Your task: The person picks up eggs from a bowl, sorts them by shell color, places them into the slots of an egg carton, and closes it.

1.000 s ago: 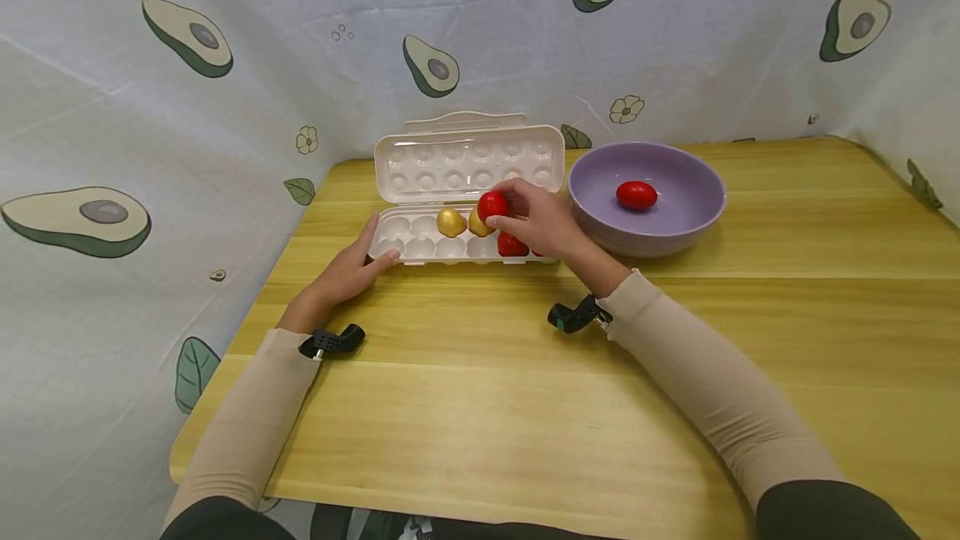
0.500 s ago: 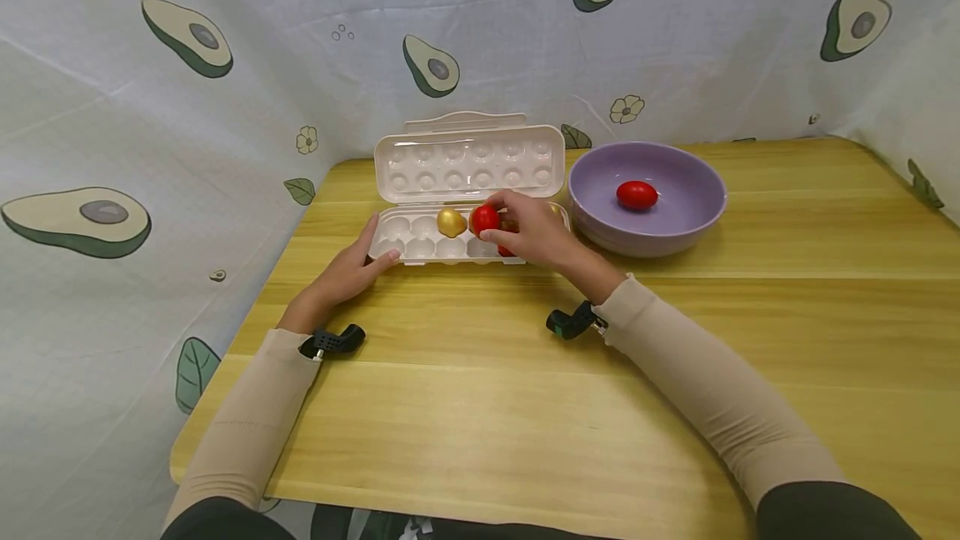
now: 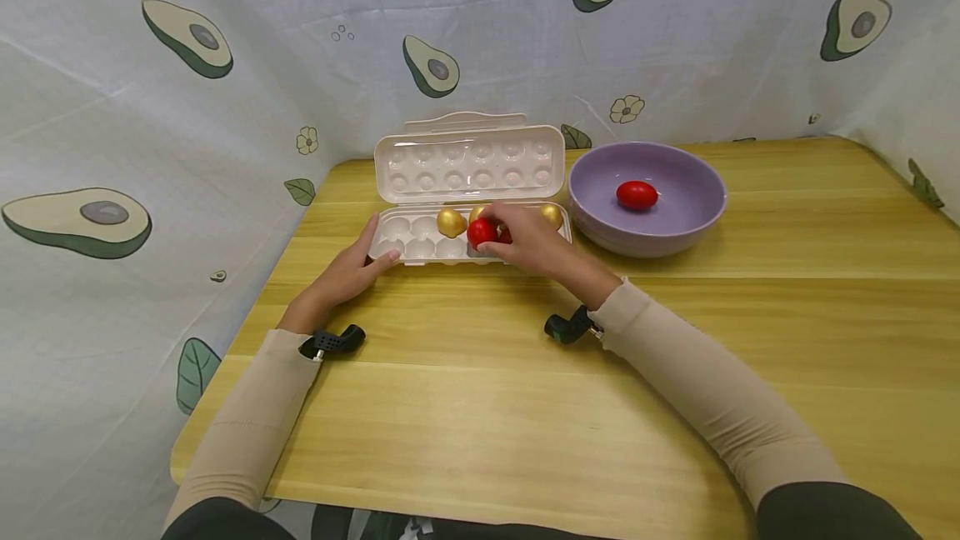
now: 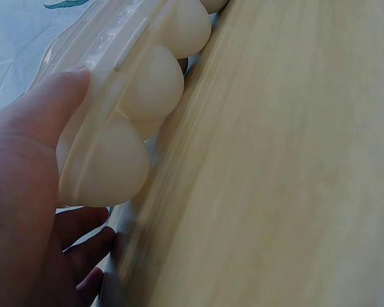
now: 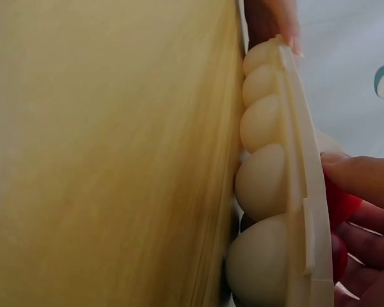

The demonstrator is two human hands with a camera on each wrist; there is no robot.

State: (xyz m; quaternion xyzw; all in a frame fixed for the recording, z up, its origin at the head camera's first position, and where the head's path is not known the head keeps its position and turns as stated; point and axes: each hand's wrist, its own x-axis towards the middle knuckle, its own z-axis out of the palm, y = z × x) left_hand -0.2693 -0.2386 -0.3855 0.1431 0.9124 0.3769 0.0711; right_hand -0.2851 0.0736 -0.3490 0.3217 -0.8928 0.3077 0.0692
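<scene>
An egg carton (image 3: 420, 250) stands on the table with its lid (image 3: 468, 161) raised. My left hand (image 3: 337, 273) holds the carton's left end; in the left wrist view the thumb (image 4: 67, 96) lies on the rim, with the fingers below at the end. With thumb and fingers my right hand (image 3: 536, 244) pinches a red egg (image 3: 480, 233), low over a front-row cup. Gold eggs sit in the back row: one left (image 3: 450, 222), one right (image 3: 551, 215), another partly behind the right hand. A second red egg (image 3: 506, 235) is mostly hidden by the fingers.
Right of the carton is a purple bowl (image 3: 690, 215) with one red egg (image 3: 637, 195) inside. An avocado-print cloth (image 3: 510, 48) hangs behind the wooden table (image 3: 450, 415). Both wrists wear black camera mounts.
The right hand has lowered the red egg from above the back row, forward to the front row. The gold egg at the right has come into view. The left hand stays put.
</scene>
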